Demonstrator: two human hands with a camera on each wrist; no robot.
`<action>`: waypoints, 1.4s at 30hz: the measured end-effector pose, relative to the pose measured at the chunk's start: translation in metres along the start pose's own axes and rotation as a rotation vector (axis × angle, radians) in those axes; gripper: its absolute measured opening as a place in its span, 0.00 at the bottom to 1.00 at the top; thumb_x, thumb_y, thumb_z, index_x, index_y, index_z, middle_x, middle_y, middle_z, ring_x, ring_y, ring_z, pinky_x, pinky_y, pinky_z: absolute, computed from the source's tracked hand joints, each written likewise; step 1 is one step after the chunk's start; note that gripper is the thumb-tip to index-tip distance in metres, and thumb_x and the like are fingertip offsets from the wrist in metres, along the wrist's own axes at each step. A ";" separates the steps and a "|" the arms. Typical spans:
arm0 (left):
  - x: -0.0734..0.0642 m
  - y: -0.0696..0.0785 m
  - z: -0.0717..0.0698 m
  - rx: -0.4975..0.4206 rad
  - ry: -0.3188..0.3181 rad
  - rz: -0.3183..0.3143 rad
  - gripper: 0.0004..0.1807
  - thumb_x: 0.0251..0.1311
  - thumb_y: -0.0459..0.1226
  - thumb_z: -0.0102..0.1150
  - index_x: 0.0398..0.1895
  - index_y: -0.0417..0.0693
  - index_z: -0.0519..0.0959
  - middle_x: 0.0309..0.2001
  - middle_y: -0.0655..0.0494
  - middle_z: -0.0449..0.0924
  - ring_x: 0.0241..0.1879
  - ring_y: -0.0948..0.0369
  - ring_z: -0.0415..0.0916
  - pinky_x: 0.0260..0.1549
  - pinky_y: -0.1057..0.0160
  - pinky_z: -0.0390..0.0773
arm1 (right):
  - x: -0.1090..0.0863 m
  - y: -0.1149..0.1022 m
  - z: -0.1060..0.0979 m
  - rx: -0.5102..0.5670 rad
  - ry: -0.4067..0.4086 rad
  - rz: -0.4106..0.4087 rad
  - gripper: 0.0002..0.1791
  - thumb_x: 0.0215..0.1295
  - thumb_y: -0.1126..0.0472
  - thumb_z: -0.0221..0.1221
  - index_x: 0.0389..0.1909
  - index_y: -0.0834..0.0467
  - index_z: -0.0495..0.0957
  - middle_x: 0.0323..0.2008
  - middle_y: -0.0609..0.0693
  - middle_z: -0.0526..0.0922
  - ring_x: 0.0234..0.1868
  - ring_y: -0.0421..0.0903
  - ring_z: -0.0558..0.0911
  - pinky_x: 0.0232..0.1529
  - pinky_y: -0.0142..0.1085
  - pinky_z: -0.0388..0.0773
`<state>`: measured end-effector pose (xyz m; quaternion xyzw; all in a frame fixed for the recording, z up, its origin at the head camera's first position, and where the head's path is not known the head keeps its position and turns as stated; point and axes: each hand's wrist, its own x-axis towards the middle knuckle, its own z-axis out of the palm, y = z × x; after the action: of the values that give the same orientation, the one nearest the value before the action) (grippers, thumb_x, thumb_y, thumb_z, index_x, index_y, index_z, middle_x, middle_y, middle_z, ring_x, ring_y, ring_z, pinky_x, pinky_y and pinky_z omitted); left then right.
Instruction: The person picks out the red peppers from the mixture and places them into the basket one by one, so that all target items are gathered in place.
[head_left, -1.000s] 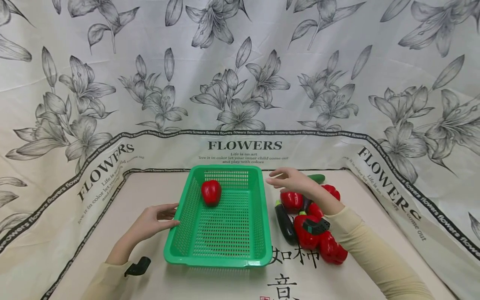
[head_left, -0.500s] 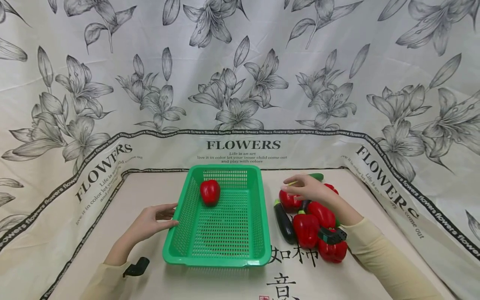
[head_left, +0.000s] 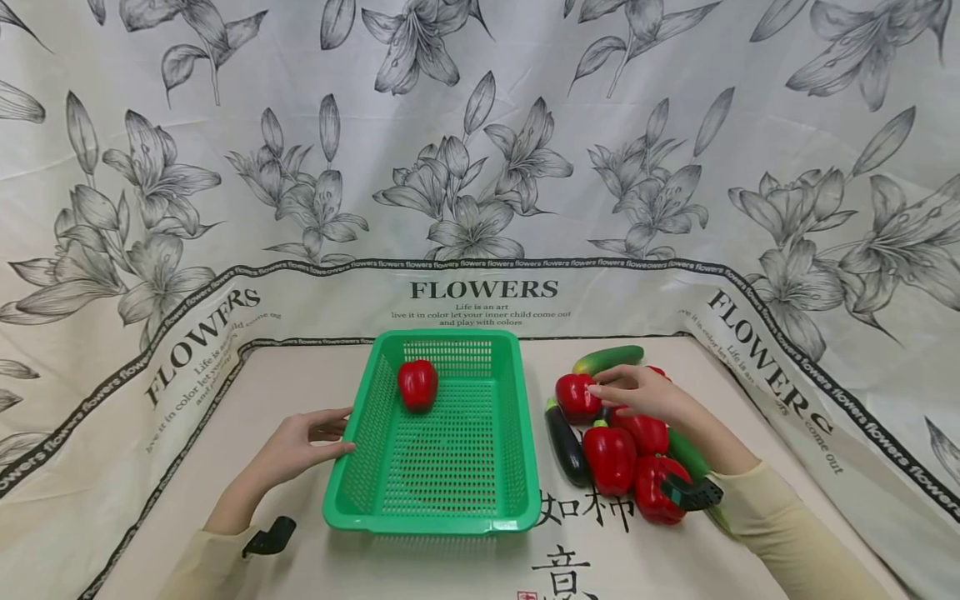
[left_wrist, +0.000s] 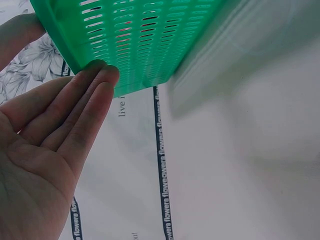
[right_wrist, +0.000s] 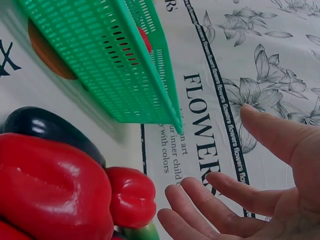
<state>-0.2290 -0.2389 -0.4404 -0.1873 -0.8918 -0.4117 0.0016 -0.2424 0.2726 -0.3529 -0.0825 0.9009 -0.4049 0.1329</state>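
My left hand (head_left: 300, 446) is at the left side of a green plastic basket (head_left: 431, 525). In the left wrist view its straight fingers (left_wrist: 82, 112) touch the basket's rim, with the thumb apart from them. A red bell pepper (head_left: 417, 385) sits inside the basket, toward the far left. To the right of the basket my right hand (head_left: 648, 392) hovers over a heap of vegetables, its fingers spread and holding nothing. Nearest its fingertips is a red bell pepper (head_left: 577, 397); another bell pepper (head_left: 610, 458) stands closer to me. The right wrist view shows the spread fingers (right_wrist: 265, 130).
An eggplant (head_left: 566, 446) lies between the basket and the peppers. Behind them is a cucumber (head_left: 609, 358), and a green vegetable (head_left: 688, 452) shows partly under the right forearm. A flower-printed cloth (head_left: 480, 208) hangs around the table (head_left: 300, 367).
My right hand has moved right, from near the basket's right rim to over the heap of peppers. The left hand has stayed at the basket's left side.
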 end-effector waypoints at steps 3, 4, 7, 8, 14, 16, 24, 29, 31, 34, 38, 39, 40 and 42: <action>0.000 0.001 -0.001 -0.015 -0.016 -0.015 0.32 0.55 0.46 0.66 0.62 0.44 0.72 0.51 0.47 0.81 0.48 0.52 0.81 0.44 0.53 0.81 | -0.004 0.007 -0.001 0.012 0.007 0.000 0.36 0.65 0.46 0.58 0.62 0.70 0.65 0.52 0.67 0.76 0.50 0.58 0.80 0.50 0.47 0.80; 0.000 0.002 -0.002 -0.016 -0.019 -0.014 0.32 0.55 0.46 0.66 0.62 0.44 0.72 0.51 0.47 0.81 0.48 0.52 0.81 0.44 0.53 0.81 | -0.006 0.009 -0.002 0.018 0.011 0.004 0.35 0.65 0.46 0.58 0.62 0.69 0.65 0.52 0.67 0.76 0.50 0.58 0.81 0.50 0.47 0.80; 0.000 0.002 -0.002 -0.010 -0.019 -0.011 0.32 0.55 0.46 0.66 0.62 0.43 0.72 0.51 0.46 0.81 0.48 0.52 0.80 0.44 0.53 0.81 | -0.011 0.015 -0.003 0.026 0.019 0.020 0.35 0.64 0.46 0.58 0.62 0.69 0.65 0.54 0.67 0.75 0.51 0.58 0.80 0.51 0.47 0.80; -0.001 0.002 -0.002 -0.010 -0.014 -0.012 0.32 0.55 0.46 0.66 0.62 0.44 0.72 0.51 0.46 0.81 0.48 0.52 0.81 0.44 0.53 0.81 | -0.013 0.016 -0.003 0.026 0.023 0.029 0.36 0.64 0.46 0.58 0.62 0.69 0.65 0.54 0.67 0.74 0.51 0.58 0.80 0.51 0.47 0.80; -0.001 -0.003 0.002 0.026 0.024 0.001 0.32 0.54 0.51 0.66 0.61 0.49 0.74 0.49 0.52 0.82 0.46 0.56 0.81 0.42 0.51 0.82 | -0.023 0.024 -0.005 0.011 0.041 0.044 0.36 0.65 0.46 0.57 0.63 0.70 0.64 0.54 0.68 0.75 0.50 0.58 0.81 0.51 0.47 0.80; -0.002 -0.004 0.002 0.050 0.030 0.015 0.32 0.54 0.53 0.65 0.61 0.50 0.74 0.49 0.54 0.83 0.45 0.59 0.82 0.41 0.51 0.82 | -0.027 0.028 -0.006 0.014 0.046 0.051 0.36 0.65 0.46 0.56 0.63 0.70 0.63 0.53 0.68 0.75 0.50 0.58 0.81 0.51 0.47 0.80; -0.001 0.001 0.000 0.009 0.007 0.005 0.31 0.55 0.47 0.66 0.61 0.45 0.73 0.49 0.48 0.82 0.46 0.53 0.81 0.42 0.52 0.82 | -0.036 0.044 -0.008 0.035 0.052 0.097 0.38 0.66 0.46 0.56 0.64 0.71 0.60 0.56 0.70 0.73 0.51 0.59 0.80 0.50 0.47 0.80; 0.002 -0.013 0.003 0.010 0.022 -0.029 0.33 0.51 0.53 0.67 0.60 0.52 0.74 0.49 0.57 0.82 0.46 0.59 0.81 0.44 0.51 0.82 | -0.042 0.050 -0.011 0.056 0.047 0.100 0.37 0.67 0.48 0.55 0.64 0.72 0.59 0.56 0.71 0.72 0.51 0.58 0.80 0.50 0.48 0.80; 0.005 -0.024 0.006 0.009 0.033 -0.027 0.34 0.49 0.56 0.67 0.60 0.56 0.75 0.49 0.60 0.82 0.45 0.61 0.81 0.43 0.52 0.82 | -0.044 0.052 -0.012 0.063 0.046 0.098 0.37 0.67 0.48 0.55 0.64 0.72 0.59 0.56 0.71 0.72 0.51 0.58 0.80 0.51 0.48 0.80; 0.007 -0.034 0.008 0.019 0.038 -0.007 0.34 0.49 0.58 0.66 0.60 0.59 0.75 0.49 0.62 0.82 0.45 0.63 0.81 0.42 0.53 0.82 | -0.047 0.057 -0.014 0.071 0.046 0.102 0.37 0.67 0.48 0.55 0.64 0.72 0.58 0.56 0.71 0.71 0.51 0.58 0.79 0.51 0.48 0.80; 0.004 -0.028 0.005 0.061 0.027 0.050 0.34 0.53 0.57 0.63 0.62 0.55 0.73 0.50 0.57 0.82 0.45 0.60 0.82 0.39 0.53 0.83 | -0.051 0.063 -0.014 0.066 0.048 0.124 0.38 0.67 0.48 0.55 0.65 0.73 0.58 0.56 0.71 0.71 0.51 0.58 0.79 0.50 0.47 0.80; 0.003 -0.023 0.004 0.060 0.025 0.061 0.33 0.55 0.56 0.63 0.62 0.53 0.72 0.50 0.55 0.82 0.45 0.59 0.82 0.39 0.52 0.83 | -0.051 0.064 -0.013 0.068 0.046 0.133 0.38 0.67 0.48 0.55 0.65 0.73 0.58 0.57 0.71 0.71 0.52 0.58 0.79 0.50 0.46 0.80; 0.002 -0.019 0.003 0.058 0.030 0.068 0.33 0.55 0.54 0.63 0.62 0.51 0.73 0.49 0.53 0.82 0.44 0.57 0.82 0.39 0.52 0.83 | -0.052 0.065 -0.013 0.070 0.046 0.141 0.38 0.67 0.48 0.55 0.65 0.73 0.58 0.57 0.72 0.70 0.52 0.58 0.78 0.50 0.46 0.80; 0.000 -0.010 0.001 0.064 0.039 0.078 0.31 0.56 0.52 0.64 0.61 0.49 0.73 0.49 0.51 0.83 0.44 0.57 0.82 0.38 0.50 0.83 | -0.053 0.067 -0.013 0.066 0.042 0.148 0.38 0.67 0.48 0.54 0.65 0.74 0.57 0.57 0.72 0.70 0.53 0.60 0.78 0.50 0.46 0.80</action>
<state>-0.2317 -0.2439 -0.4482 -0.2138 -0.8964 -0.3860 0.0411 -0.1987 0.3398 -0.3861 -0.0026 0.8933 -0.4251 0.1460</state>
